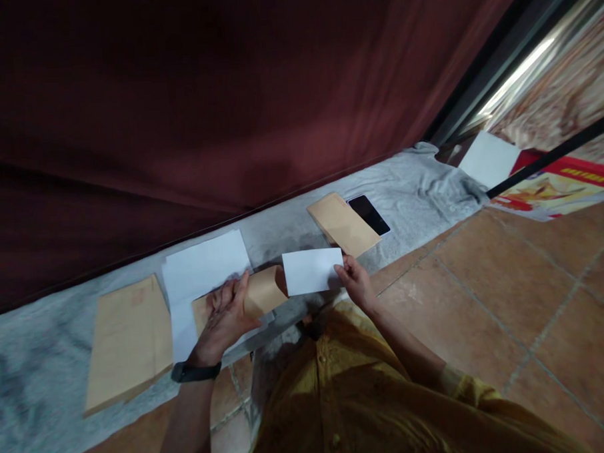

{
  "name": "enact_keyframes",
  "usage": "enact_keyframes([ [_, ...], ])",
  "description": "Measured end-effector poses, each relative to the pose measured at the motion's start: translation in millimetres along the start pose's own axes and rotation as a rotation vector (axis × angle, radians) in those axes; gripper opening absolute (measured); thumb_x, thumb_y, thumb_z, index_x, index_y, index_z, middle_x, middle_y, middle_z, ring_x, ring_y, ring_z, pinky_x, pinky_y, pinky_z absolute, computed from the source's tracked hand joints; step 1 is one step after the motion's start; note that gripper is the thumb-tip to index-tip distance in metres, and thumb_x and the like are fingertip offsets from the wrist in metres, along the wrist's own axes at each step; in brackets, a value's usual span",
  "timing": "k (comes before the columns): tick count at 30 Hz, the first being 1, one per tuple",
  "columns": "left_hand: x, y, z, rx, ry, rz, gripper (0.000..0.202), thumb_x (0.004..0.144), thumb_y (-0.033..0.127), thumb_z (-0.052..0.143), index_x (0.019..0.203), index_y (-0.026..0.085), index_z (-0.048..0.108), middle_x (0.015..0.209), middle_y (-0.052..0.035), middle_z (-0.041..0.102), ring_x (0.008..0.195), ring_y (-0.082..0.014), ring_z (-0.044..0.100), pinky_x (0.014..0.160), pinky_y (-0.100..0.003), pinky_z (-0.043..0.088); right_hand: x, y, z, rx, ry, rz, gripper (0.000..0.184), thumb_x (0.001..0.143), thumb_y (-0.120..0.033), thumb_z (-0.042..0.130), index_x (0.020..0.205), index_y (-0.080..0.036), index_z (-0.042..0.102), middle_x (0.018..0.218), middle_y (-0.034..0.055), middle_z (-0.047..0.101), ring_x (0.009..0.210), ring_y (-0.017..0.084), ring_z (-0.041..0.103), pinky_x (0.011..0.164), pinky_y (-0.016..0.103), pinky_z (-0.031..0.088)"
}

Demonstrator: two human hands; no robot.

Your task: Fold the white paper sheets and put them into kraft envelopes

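Currently, the left hand (226,316) lies over an envelope (265,291), its grip unclear; the right hand (355,279) pinches the paper (311,271) close by that gaping envelope, at its 3 o'clock; the phone (370,215) lies at the paper's 2 o'clock.

Dark red curtain (257,108) above tiled floor (485,298)

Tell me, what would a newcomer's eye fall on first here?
The bright white rectangular paper near the middle stands out first, held in the right hand beside the open end of a tan paper envelope under the left hand. Dark red cloth fills much of the upper view. A black-screened rectangular phone lies right of centre.
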State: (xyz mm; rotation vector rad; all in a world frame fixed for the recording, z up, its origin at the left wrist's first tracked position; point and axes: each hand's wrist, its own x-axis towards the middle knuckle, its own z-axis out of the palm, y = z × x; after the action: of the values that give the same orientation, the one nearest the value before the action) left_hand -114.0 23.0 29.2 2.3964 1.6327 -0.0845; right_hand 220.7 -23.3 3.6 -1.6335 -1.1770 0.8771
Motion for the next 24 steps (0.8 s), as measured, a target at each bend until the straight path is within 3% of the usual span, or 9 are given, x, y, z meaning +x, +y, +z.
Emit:
enact_keyframes([
  [9,0,2,3.7,-0.005,-0.038,-0.002,0.121,0.066,0.042,0.078,0.161,0.022,0.006,0.156,-0.021,0.033,0.149,-0.039,0.027,0.117,-0.057,0.023,-2,-2,-7,-0.106,-0.181,-0.044,0.03,0.096,-0.043,0.043,0.095,-0.02,0.063,0.08,0.0007,0.061,0.073,0.017,0.054,0.07,0.026,0.042],
  [15,-3,5,1.3,0.019,-0.053,0.001,0.118,0.066,0.041,0.076,0.161,0.021,0.009,0.157,-0.0208,0.033,0.15,-0.0371,0.026,0.119,-0.055,0.022,10,-2,-10,-0.089,-0.208,-0.057,0.03,0.095,-0.04,0.044,0.09,-0.018,0.064,0.081,0.0017,0.063,0.076,0.017,0.056,0.071,0.025,0.043],
  [20,-5,6,-0.6,-0.002,-0.115,0.023,0.115,0.068,0.039,0.073,0.161,0.022,0.006,0.162,-0.0192,0.028,0.153,-0.0348,0.022,0.121,-0.056,0.017,22,-3,-16,-0.119,-0.366,-0.117,0.027,0.093,-0.035,0.048,0.089,-0.017,0.067,0.081,0.0017,0.065,0.075,0.016,0.057,0.07,0.025,0.042],
  [24,-6,4,-0.6,-0.025,-0.174,0.052,0.115,0.069,0.034,0.072,0.161,0.022,0.003,0.164,-0.0189,0.026,0.154,-0.0324,0.019,0.123,-0.056,0.013,28,-5,-15,-0.117,-0.333,-0.114,0.027,0.093,-0.033,0.048,0.089,-0.016,0.068,0.08,0.0015,0.065,0.072,0.015,0.056,0.068,0.025,0.042],
])
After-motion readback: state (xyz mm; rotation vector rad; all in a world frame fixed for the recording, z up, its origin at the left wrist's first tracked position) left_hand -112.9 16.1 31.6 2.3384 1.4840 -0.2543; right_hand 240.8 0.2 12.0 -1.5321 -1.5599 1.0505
